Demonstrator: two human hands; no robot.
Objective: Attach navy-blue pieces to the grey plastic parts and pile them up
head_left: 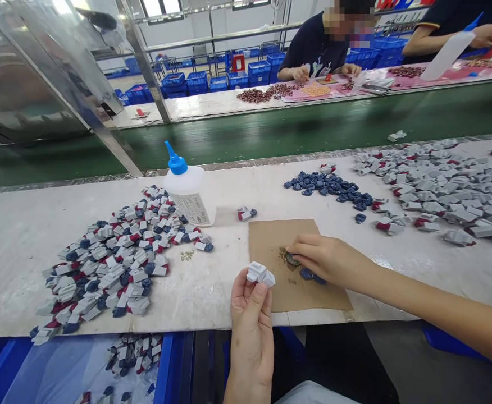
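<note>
White piece (259,273) sits pinched between the thumb and fingers of the left hand (250,307), near the left edge of a cardboard sheet (277,233). Fingertips of the right hand (324,257) are drawn together at a dark round object (292,260) on the cardboard; whether they grip it, I cannot tell. Blue pieces (312,276) lie beneath that hand. Farther out, a blue-capped bottle (189,188) stands on the surface (14,241).

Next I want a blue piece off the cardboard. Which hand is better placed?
Probably the right hand: it is over the cardboard, close to the blue pieces, though it seems busy with a small dark round object. The left hand holds a pale grey piece.
</note>
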